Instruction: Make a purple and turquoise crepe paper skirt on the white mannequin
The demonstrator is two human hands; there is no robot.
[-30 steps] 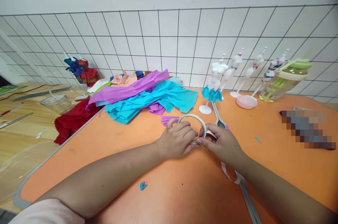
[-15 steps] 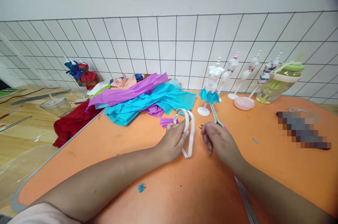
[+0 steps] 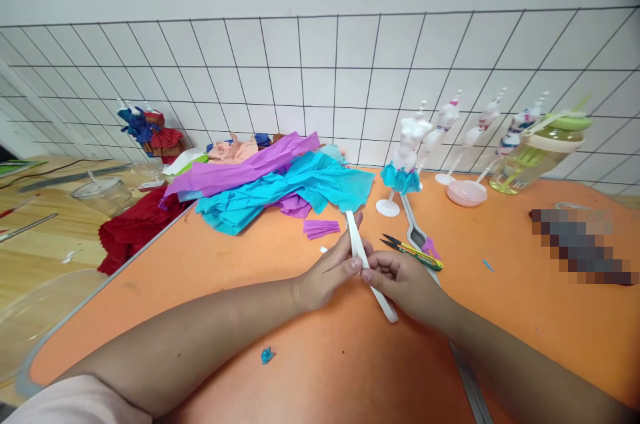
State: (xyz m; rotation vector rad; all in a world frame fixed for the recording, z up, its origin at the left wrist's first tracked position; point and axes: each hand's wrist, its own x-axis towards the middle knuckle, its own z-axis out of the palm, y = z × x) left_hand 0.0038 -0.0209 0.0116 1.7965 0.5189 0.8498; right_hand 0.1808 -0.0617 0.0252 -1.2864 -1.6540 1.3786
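Observation:
A roll of narrow white tape (image 3: pixel 356 237), seen nearly edge-on, slants between my hands. My left hand (image 3: pixel 327 277) is closed on it, with the thumb on its near face. My right hand (image 3: pixel 407 287) meets the left at the fingertips and pinches the tape, whose lower end shows below the fingers. Just beyond the right hand lie yellow-and-green thread snips (image 3: pixel 413 254). A pleated purple paper piece (image 3: pixel 321 229) is past the left fingers. Behind stands a small white dress form (image 3: pixel 407 144) wearing a turquoise paper skirt (image 3: pixel 401 179).
Purple crepe paper (image 3: pixel 250 164) and turquoise crepe paper (image 3: pixel 260 194) are heaped at the back. More dress forms (image 3: pixel 477 134), a pink bowl (image 3: pixel 467 193) and a green-lidded bottle (image 3: pixel 545 151) line the right rear. Red cloth (image 3: pixel 130 231) lies left; a blue scrap (image 3: pixel 268 355) lies in front.
My right hand has moved left to the tape and now pinches it, uncovering the snips. The tape has turned from an open loop to nearly edge-on. The view has tilted slightly down.

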